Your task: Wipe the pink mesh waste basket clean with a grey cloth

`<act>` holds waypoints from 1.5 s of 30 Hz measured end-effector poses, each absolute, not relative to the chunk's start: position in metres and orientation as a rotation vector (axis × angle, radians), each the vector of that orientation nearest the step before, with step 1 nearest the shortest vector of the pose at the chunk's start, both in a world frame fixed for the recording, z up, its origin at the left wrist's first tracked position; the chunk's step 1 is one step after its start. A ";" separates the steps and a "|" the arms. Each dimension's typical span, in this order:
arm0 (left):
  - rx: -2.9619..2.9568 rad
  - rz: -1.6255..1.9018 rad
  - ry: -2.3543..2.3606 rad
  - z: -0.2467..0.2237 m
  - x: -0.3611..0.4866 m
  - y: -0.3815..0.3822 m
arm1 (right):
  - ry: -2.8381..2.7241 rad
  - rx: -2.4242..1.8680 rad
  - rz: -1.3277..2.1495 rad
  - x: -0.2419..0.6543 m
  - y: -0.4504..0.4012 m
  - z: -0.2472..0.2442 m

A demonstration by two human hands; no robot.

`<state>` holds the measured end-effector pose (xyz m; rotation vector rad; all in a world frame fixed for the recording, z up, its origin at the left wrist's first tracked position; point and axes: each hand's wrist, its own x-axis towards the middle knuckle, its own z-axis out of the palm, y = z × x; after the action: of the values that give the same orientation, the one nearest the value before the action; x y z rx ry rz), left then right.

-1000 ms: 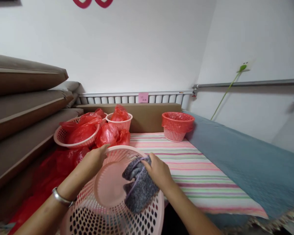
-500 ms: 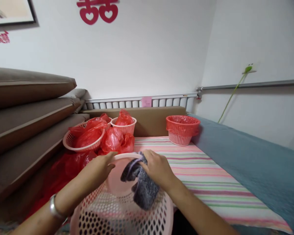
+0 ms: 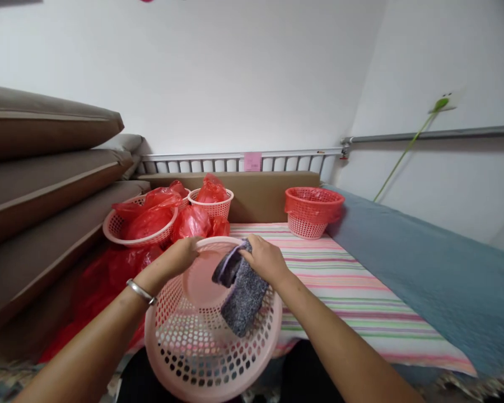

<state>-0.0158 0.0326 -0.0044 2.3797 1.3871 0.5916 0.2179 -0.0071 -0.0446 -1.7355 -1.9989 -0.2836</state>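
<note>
Striped sheet (image 3: 340, 291) spreads rightward; my left hand (image 3: 185, 256) clamps one pink basket's rim (image 3: 205, 393), my right hand (image 3: 267, 259) one grey cloth (image 3: 244, 299).

The bed (image 3: 403, 246) has a bluish cover (image 3: 441, 280), and a stripy cloth (image 3: 340, 274) lies flat on top. I see a pink basket with a red top (image 3: 311, 212) standing by the cloth's back right corner. Red bags (image 3: 193, 222) and more pink baskets (image 3: 218, 210) crowd together by its back left corner.
</note>
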 end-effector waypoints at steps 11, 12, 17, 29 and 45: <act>2.257 0.723 1.654 -0.023 -0.040 0.045 | -1.579 -1.956 -0.103 0.233 -0.013 -0.109; 2.271 0.727 1.624 -0.018 -0.040 0.040 | -1.616 -1.938 -0.118 0.233 -0.014 -0.101; 2.379 0.646 1.414 0.013 -0.035 0.017 | -1.880 -1.779 -0.260 0.222 -0.023 -0.040; 2.459 0.467 1.430 0.015 -0.009 0.023 | -2.043 -1.689 -0.386 0.201 -0.005 -0.026; 2.218 0.522 1.742 -0.007 -0.054 0.024 | -1.591 -1.932 -0.010 0.219 -0.047 -0.100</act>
<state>-0.0536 0.0236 -0.0074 2.2175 1.7417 0.5222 0.2193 -0.0467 -0.0996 -1.9317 -1.5912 -0.0103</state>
